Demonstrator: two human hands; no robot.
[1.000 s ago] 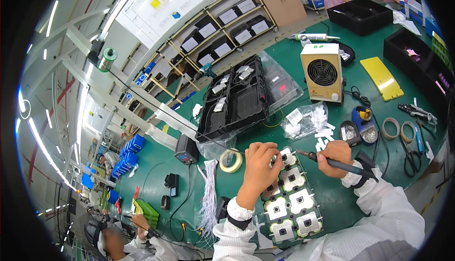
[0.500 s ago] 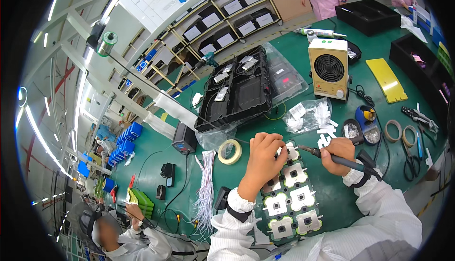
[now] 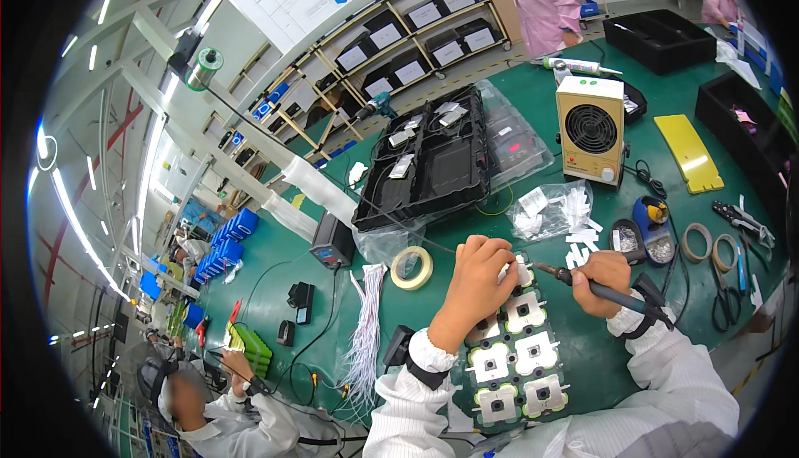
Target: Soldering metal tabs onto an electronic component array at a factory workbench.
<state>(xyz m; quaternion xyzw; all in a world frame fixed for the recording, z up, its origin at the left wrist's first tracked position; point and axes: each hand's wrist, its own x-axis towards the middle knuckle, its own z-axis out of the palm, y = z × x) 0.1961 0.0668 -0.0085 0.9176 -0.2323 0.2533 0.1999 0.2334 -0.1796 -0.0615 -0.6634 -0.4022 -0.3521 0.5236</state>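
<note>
A battery pack of several cells (image 3: 524, 312), topped by pale squares with metal tabs and green edges, lies on the table in front of me. My right hand (image 3: 601, 282) grips a soldering iron (image 3: 624, 298), its tip at the pack's far right cell. Bent over the far left end of the pack, my left hand (image 3: 481, 279) has its fingers pinched near that tip. A thin solder wire runs towards this hand from a spool (image 3: 205, 69) at upper left; its end is hidden by my fingers.
Beyond the pack stand a fan-fronted ionizer (image 3: 589, 129) and a black case (image 3: 424, 158). Masking tape (image 3: 411, 267) and white wires (image 3: 366, 333) lie left; scissors (image 3: 724, 300) and a soldering iron stand (image 3: 656, 229) right. A co-worker (image 3: 200, 404) sits at lower left.
The whole view has shifted slightly, so the table things appear a little further right and lower. Both hands keep their places at the pack's far end, the iron still held.
</note>
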